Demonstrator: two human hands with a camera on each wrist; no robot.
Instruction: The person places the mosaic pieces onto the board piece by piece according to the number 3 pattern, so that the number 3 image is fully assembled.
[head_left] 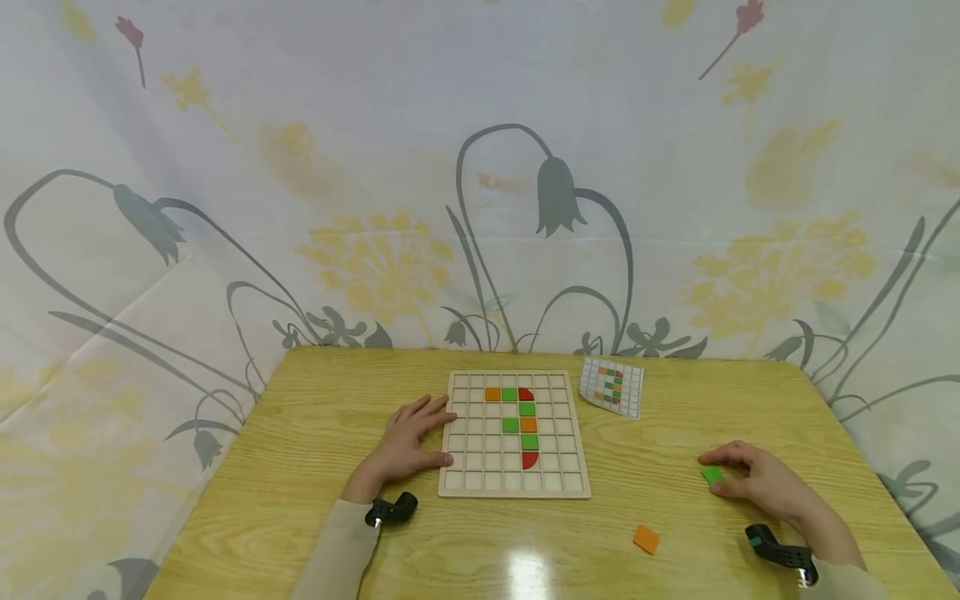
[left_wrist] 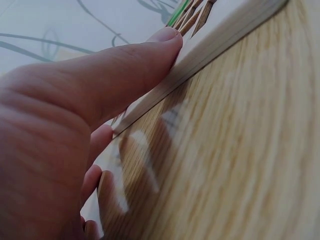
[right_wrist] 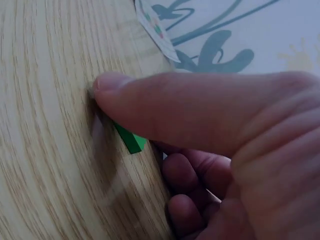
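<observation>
A wooden grid board (head_left: 465,481) lies in the middle of the table, with orange, green and red tiles set in a hooked line in its cells. My left hand (head_left: 408,437) rests flat beside the board's left edge, fingers straight. In the left wrist view its thumb (left_wrist: 125,70) presses against the board's rim (left_wrist: 220,42). My right hand (head_left: 753,479) is on the table at the right. Its thumb and curled fingers pinch a small green tile (head_left: 712,475) that lies on the wood. In the right wrist view the thumb partly covers the green tile (right_wrist: 131,141).
A loose orange tile (head_left: 646,539) lies near the table's front edge, left of my right hand. A pattern card (head_left: 612,386) sits behind the board's right corner. A flowered cloth hangs behind the wooden table (head_left: 300,433).
</observation>
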